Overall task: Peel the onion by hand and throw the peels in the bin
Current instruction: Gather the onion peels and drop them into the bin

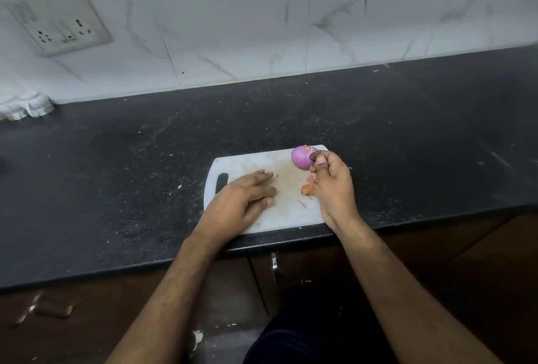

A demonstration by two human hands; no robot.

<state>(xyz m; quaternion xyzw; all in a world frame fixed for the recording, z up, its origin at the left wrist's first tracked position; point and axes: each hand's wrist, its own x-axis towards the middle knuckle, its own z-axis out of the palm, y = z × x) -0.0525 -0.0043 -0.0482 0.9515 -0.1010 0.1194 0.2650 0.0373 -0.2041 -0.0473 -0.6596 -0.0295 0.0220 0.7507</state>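
A peeled purple onion rests on the far right corner of a white cutting board. My right hand has its fingers curled, and the thumb and forefinger tips pinch the onion's right side. Orange onion peels lie on the board just left of that hand, with a few small scraps nearby. My left hand lies flat on the board's left half, palm down, fingers spread and holding nothing. No bin is in view.
The board sits at the front edge of a dark stone counter. A white tiled wall with a socket plate stands behind. A white object sits at the far left. Brown cabinet doors with a metal handle are below.
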